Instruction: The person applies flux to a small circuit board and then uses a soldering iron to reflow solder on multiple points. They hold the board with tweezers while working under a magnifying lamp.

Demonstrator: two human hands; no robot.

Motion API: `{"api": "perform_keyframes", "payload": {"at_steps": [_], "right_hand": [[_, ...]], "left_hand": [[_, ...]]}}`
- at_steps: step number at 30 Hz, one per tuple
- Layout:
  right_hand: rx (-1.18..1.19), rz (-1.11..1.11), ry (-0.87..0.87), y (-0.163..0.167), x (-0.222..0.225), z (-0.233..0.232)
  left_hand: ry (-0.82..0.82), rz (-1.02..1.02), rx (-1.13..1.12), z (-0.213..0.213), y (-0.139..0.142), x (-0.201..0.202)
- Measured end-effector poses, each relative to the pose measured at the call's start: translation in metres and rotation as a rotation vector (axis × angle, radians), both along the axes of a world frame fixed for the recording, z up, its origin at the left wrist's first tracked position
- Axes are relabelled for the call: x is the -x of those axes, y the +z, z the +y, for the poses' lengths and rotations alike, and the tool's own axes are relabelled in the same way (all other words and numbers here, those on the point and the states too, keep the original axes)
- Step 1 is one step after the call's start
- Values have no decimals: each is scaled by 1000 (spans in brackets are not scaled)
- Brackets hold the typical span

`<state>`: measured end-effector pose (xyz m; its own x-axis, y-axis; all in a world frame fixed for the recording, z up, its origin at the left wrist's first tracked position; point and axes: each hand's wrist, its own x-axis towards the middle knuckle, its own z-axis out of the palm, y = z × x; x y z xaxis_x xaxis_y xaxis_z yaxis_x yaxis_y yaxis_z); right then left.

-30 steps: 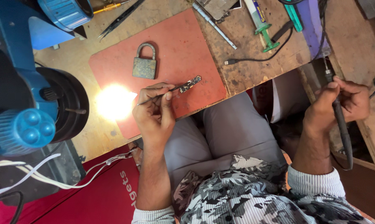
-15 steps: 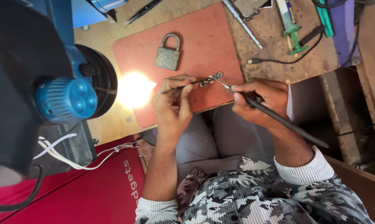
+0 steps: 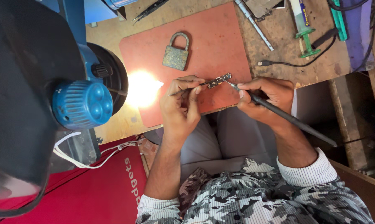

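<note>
Black soldering iron being pinched in right hand, tip touching small circuit board. Tweezers being gripped by left hand, fingers closed narrow, pinning board on red mat. Farther off, padlock lying on mat near blue microscope.
</note>
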<state>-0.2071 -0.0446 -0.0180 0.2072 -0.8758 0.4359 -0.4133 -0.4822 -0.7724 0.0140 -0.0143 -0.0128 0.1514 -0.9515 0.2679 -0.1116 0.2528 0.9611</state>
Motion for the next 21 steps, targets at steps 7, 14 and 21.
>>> {"api": "perform_keyframes", "payload": {"at_steps": [7, 14, 21], "right_hand": [[4, 3, 8, -2, -2, -1], [19, 5, 17, -5, 0, -3], [12, -19, 19, -8, 0, -2]], "left_hand": [[-3, 27, -21, -1, -1, -1], [-11, 27, -10, -1, -1, -1], [-18, 57, -33, 0, 0, -1]]}}
